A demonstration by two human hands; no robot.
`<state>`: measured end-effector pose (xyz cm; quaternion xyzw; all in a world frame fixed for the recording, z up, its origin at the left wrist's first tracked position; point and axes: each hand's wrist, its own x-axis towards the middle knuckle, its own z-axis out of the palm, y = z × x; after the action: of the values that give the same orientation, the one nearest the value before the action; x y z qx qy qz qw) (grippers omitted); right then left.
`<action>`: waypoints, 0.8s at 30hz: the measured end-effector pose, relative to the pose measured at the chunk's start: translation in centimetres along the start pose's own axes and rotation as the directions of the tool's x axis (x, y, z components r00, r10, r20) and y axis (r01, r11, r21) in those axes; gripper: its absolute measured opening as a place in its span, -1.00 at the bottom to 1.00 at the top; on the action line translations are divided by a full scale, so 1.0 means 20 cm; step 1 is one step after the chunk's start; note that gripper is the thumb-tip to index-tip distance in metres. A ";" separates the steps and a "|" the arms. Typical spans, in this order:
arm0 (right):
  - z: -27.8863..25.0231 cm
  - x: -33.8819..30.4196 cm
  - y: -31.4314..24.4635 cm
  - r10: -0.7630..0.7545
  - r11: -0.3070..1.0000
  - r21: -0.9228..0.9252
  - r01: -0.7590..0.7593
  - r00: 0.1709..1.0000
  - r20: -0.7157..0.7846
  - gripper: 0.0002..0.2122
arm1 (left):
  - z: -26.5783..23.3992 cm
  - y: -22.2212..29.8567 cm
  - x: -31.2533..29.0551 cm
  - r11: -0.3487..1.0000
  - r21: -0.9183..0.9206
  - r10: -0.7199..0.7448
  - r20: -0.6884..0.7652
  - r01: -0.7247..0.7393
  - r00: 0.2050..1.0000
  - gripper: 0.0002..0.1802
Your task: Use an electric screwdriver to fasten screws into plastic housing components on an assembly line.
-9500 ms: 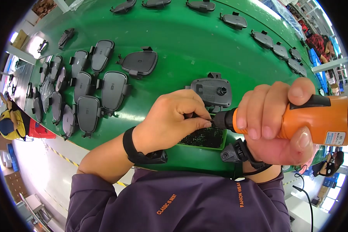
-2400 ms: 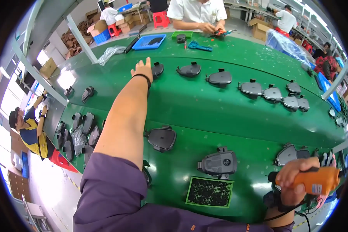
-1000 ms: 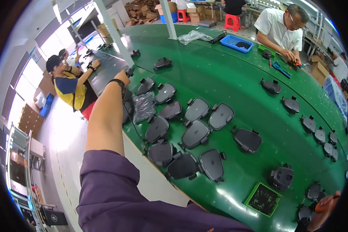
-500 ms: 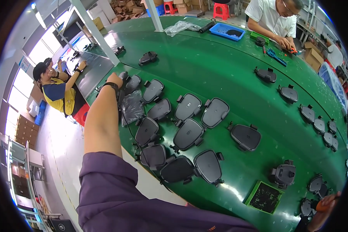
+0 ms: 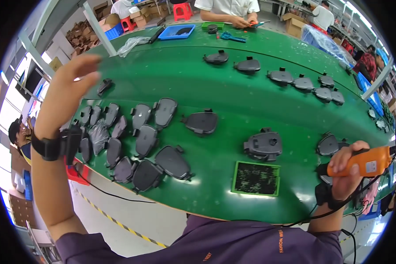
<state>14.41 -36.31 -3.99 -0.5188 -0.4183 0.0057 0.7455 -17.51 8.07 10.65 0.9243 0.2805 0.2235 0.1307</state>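
Note:
My left hand (image 5: 72, 83) is raised over the left end of the green table (image 5: 207, 174), its thumb and fingers apart with nothing between them; a black band circles the wrist. In my right hand (image 5: 347, 165) is an orange electric screwdriver (image 5: 367, 162), its black end toward the left. Below and beyond my left hand several black phone holders (image 5: 147, 140) with side clamps lie in a loose group around a clear plastic bag (image 5: 98, 135). One phone holder (image 5: 265, 144) lies back side up beyond a green tray (image 5: 278, 180) of small dark screws.
More phone holders (image 5: 280, 76) lie in a row across the table. At the far side a person (image 5: 229, 11) handles an orange item near a blue tray (image 5: 161, 33) and a teal tool (image 5: 232, 38). Metal posts (image 5: 98, 28) rise at both ends. A black cable (image 5: 119, 196) hangs by the front edge.
My view has turned to the right. My left hand has come back from the phone holders at the far left and is raised. My right hand with the screwdriver now shows more fully.

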 end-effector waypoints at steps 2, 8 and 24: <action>-0.08 -0.04 0.01 -0.006 1.000 0.005 0.006 1.000 -0.006 -0.50 | 0.27 0.31 0.19 0.969 0.012 0.244 0.117 -0.248 0.963 -0.52; -0.09 -0.05 0.04 -0.056 0.989 0.138 0.048 0.997 0.050 -0.50 | 1.13 0.41 0.89 0.942 0.257 0.119 0.343 -0.215 0.932 -0.19; -0.38 -0.04 0.27 -0.077 0.976 0.216 -0.017 0.904 0.420 -0.50 | 1.99 0.12 1.44 0.909 0.406 -0.143 0.521 -0.097 0.841 0.15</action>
<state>20.92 -39.97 -9.54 -0.4150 -0.5760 0.1523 0.6876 24.27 18.19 -13.17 0.9519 0.2848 -0.1124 0.0067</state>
